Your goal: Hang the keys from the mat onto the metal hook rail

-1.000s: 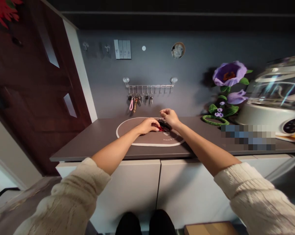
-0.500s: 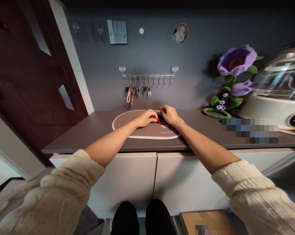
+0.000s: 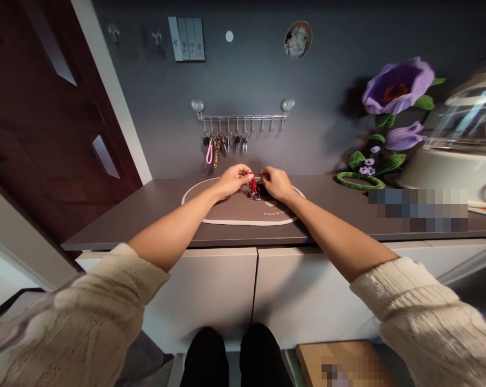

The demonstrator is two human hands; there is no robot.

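My left hand [image 3: 234, 180] and my right hand [image 3: 276, 183] meet over an oval brown mat [image 3: 227, 210] on the counter. Both pinch a small bunch of keys [image 3: 255, 188] with a red strap, lifted a little above the mat. The left fingers grip the red strap, the right fingers grip the metal ring end. On the wall behind, a hook rail [image 3: 241, 116] carries several key bunches on its left hooks, one with a pink loop [image 3: 209, 154].
A grey counter [image 3: 154, 215] tops white cabinet doors [image 3: 211, 301]. Purple fabric flowers [image 3: 392, 97] and a green ring stand at the right, beside a white appliance with a clear lid [image 3: 461, 145]. A dark wooden door [image 3: 37, 118] is at left. A cardboard box [image 3: 340, 365] lies on the floor.
The two hands have come together and lifted the key bunch off the mat. The view has tilted downward slightly.
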